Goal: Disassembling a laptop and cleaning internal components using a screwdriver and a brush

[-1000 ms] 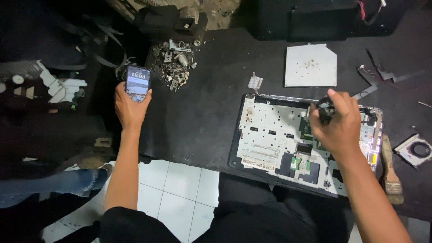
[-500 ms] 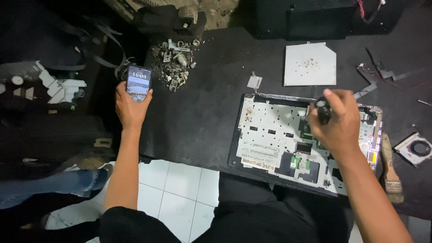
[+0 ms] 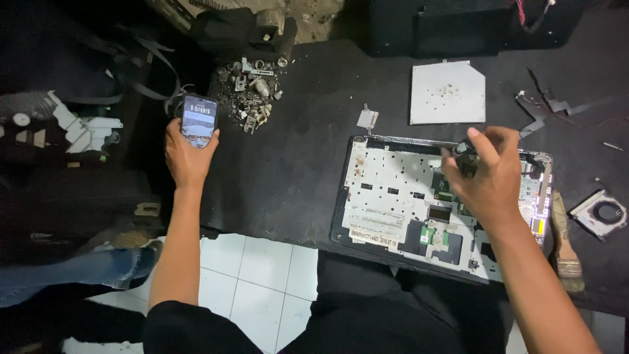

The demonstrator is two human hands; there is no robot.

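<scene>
Black and small, the part pinched in my right hand (image 3: 488, 174) sits in closed fingertips just above the opened laptop base (image 3: 393, 196), lifted so I can work over the exposed board. My left hand (image 3: 189, 154) wraps a lit phone (image 3: 198, 121) upright off the dark table's (image 3: 295, 170) edge, screen facing me to read. Against a second ago, the phone has risen slightly; the right hand barely shifted.

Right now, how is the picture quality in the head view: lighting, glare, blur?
Head view: lit from above, dim at the left edge; phone screen glows bright; white plate nearly washes out; right hand slightly soft; opened laptop reasonably sharp.
</scene>
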